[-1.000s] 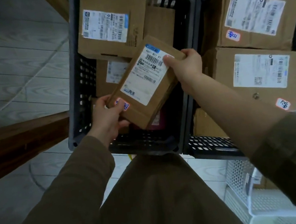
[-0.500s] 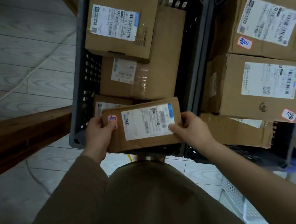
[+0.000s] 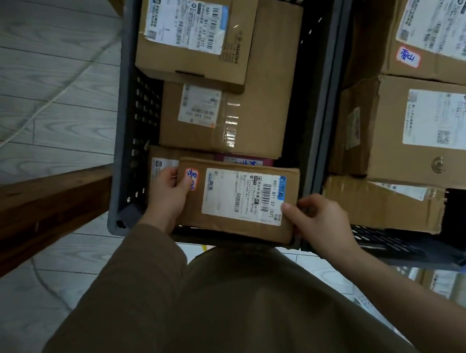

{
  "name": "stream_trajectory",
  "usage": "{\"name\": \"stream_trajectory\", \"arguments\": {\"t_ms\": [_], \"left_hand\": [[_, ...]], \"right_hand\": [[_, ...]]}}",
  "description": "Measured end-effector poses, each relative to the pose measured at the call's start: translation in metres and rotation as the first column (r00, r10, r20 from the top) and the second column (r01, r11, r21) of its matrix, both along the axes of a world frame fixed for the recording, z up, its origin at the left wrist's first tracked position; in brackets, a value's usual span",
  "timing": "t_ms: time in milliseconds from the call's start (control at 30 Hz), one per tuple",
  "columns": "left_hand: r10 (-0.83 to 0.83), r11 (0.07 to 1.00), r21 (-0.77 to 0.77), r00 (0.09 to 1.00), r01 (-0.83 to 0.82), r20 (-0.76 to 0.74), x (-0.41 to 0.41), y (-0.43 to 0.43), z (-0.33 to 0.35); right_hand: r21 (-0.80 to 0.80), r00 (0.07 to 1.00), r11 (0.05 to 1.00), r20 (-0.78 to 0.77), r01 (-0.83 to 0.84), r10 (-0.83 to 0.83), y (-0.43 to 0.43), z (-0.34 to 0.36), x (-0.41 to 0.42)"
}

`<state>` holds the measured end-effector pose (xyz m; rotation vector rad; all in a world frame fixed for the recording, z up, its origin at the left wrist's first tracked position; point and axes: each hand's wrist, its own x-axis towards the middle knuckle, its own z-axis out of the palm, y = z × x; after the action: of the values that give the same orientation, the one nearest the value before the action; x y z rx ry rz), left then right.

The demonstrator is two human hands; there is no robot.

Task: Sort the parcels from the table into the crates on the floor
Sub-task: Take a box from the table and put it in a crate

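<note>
With several boxes [image 3: 234, 115] already in the grey crate [image 3: 137, 121], the left hand [image 3: 168, 198] and right hand [image 3: 321, 220] gripped the flat parcel [image 3: 242, 202] in curled fingers at its near end, not yet released.

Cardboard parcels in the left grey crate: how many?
4: small labelled cardboard box at the far end, larger brown box beneath it, flat brown parcel at the near end, fourth parcel mostly hidden under it. More may be buried.

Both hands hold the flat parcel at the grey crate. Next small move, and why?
Probably lower the flat brown cardboard parcel and loosen both grips: the left hand and right hand hold its ends over the near end of the dark grey plastic crate, above other parcels inside.
</note>
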<state>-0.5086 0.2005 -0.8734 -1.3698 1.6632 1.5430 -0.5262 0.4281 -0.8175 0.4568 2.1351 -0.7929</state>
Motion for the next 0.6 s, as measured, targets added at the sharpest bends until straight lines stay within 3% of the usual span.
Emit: {"name": "stream_trajectory", "arguments": {"t_ms": [333,600], "left_hand": [[0.025,1.000,-0.011,1.000,-0.025,0.011,0.006,0.003,-0.024],[0.143,0.988,-0.060,0.989,-0.145,-0.031,0.022,0.003,-0.017]], "right_hand": [[0.064,0.996,0.996,0.068,-0.059,0.055,-0.006,-0.025,-0.004],[0.171,0.964,0.954,0.145,-0.245,0.222,-0.017,-0.052,-0.034]]}}
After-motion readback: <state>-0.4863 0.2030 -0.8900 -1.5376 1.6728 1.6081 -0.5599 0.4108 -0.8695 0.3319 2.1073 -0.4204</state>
